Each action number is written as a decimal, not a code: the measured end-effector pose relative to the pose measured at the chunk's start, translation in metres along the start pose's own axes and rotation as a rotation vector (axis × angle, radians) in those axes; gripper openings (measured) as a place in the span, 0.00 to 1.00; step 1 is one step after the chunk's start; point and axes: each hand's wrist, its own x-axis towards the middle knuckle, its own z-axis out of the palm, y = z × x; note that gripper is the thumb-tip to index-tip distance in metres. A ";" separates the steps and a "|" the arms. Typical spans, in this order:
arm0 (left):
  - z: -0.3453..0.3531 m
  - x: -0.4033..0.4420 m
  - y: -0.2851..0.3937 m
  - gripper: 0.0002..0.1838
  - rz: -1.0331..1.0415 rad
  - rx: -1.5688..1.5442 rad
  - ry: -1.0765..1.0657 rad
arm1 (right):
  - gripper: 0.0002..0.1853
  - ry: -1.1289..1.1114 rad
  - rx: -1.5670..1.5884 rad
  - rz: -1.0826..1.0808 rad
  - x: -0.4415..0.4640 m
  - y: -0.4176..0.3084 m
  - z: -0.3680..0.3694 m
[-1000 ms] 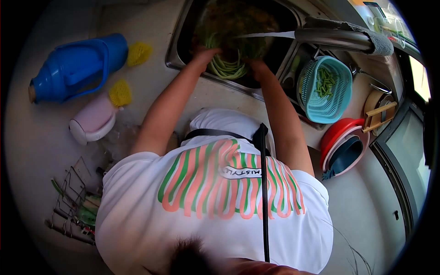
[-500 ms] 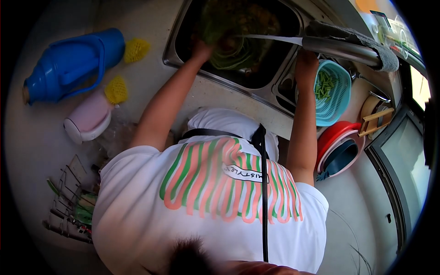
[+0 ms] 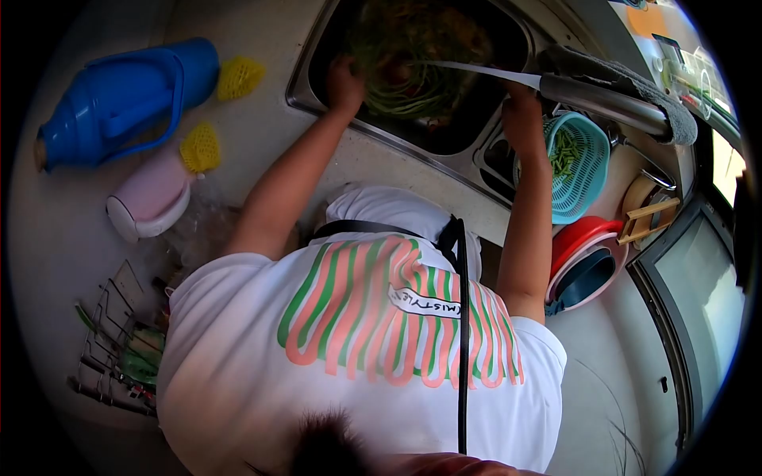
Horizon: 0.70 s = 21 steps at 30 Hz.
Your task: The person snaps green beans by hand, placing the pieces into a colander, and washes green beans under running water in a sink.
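Observation:
Long green vegetable strands (image 3: 409,91) lie in water in the dark sink (image 3: 460,151), blurred in places. My left hand (image 3: 346,84) is at the sink's left side, beside the strands; its fingers are too dim to make out. Near the sink's right edge is my right hand (image 3: 522,117), just below the stream of water and close to the faucet (image 3: 603,105). What its fingers touch is unclear. Just right of that hand, a light blue colander (image 3: 583,186) holds cut green pieces (image 3: 564,152).
A blue thermos (image 3: 127,103), a pink kettle (image 3: 151,194) and two yellow mesh pieces (image 3: 240,77) are at the left. Red and pink basins (image 3: 583,234) stand below the colander. A wire rack (image 3: 111,341) is at the lower left, a window frame at the right.
My right hand has left the strands and moved right to the sink's edge by the faucet. My left hand has moved slightly left, off the strands. The view has shifted a little.

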 end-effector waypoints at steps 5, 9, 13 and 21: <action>-0.015 -0.005 0.013 0.19 0.112 -0.066 -0.090 | 0.09 0.368 -0.163 0.011 0.004 0.008 -0.027; -0.024 -0.013 0.040 0.18 -0.057 -0.587 -0.393 | 0.06 0.566 -0.460 -0.273 0.026 0.057 -0.037; -0.062 -0.024 0.099 0.15 -0.009 -0.738 -0.530 | 0.15 0.385 -0.758 -0.228 0.046 0.115 -0.029; -0.130 -0.049 0.172 0.15 0.186 -0.918 -0.623 | 0.17 0.101 -0.045 0.036 0.049 0.112 -0.043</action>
